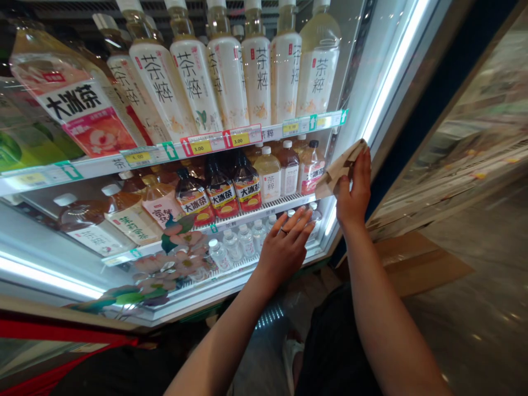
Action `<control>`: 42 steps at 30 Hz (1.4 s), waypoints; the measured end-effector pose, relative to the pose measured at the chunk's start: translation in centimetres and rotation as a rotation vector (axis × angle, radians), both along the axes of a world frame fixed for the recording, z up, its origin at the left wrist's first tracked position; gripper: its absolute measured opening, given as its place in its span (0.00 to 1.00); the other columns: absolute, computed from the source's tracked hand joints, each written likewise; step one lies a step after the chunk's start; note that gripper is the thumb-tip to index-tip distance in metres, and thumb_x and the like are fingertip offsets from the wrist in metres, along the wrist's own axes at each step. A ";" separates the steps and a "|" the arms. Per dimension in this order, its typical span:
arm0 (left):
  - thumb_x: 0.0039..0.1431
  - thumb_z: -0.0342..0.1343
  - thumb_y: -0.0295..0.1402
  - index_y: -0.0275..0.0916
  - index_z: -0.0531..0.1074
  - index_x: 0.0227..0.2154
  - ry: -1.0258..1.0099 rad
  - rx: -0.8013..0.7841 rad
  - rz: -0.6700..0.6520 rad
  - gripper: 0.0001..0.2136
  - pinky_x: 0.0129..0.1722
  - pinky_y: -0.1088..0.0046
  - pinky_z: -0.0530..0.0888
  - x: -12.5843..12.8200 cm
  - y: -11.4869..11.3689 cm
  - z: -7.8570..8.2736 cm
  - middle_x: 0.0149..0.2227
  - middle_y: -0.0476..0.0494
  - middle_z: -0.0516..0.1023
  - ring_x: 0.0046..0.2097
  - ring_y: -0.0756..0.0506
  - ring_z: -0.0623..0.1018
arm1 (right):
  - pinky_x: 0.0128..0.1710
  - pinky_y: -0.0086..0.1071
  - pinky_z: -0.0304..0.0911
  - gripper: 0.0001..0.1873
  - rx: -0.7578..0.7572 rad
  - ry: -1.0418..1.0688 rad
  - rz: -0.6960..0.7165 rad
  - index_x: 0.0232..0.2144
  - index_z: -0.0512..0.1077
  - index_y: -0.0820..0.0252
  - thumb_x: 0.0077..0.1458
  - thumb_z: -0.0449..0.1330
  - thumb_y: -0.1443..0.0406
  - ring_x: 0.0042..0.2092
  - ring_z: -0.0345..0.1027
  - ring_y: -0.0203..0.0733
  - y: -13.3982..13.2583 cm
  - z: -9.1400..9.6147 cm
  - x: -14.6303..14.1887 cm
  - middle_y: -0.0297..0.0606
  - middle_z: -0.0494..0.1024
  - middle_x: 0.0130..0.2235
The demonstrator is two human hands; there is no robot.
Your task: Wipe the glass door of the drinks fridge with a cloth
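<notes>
Rows of white-labelled plastic tea bottles [226, 82] stand on the upper shelf of a brightly lit glass-fronted drinks cooler [231, 297], above brown tea bottles with yellow labels [220, 190] and small clear water bottles [239, 242]. The left hand [284, 247], its grip released and fingers spread, sits just before the water bottles. To its right, the right hand [352, 190] clenches its grip on a crumpled tan cloth [340, 168] at the cooler's right edge. A flat brown cardboard sheet [416, 264] lies on the stone floor [474, 330] at far right.
</notes>
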State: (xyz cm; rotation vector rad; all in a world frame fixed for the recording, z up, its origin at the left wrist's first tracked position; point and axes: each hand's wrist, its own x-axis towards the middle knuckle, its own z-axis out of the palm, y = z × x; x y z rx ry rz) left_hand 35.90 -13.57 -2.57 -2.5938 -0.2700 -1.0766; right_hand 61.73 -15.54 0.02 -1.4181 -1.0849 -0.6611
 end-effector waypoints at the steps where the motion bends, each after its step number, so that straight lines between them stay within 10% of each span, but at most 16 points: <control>1: 0.64 0.52 0.22 0.37 0.70 0.68 0.007 -0.001 0.002 0.28 0.82 0.57 0.54 0.0 0.0 0.0 0.75 0.42 0.68 0.79 0.43 0.60 | 0.81 0.60 0.42 0.37 0.001 0.010 -0.006 0.79 0.53 0.41 0.70 0.50 0.57 0.81 0.46 0.52 0.0 0.0 0.0 0.31 0.54 0.81; 42: 0.64 0.52 0.22 0.37 0.71 0.68 0.004 -0.005 0.013 0.28 0.81 0.57 0.55 -0.3 0.3 0.0 0.75 0.42 0.68 0.79 0.44 0.61 | 0.80 0.63 0.41 0.38 0.036 -0.022 0.012 0.80 0.48 0.39 0.72 0.48 0.54 0.82 0.40 0.52 0.9 0.1 0.2 0.31 0.50 0.82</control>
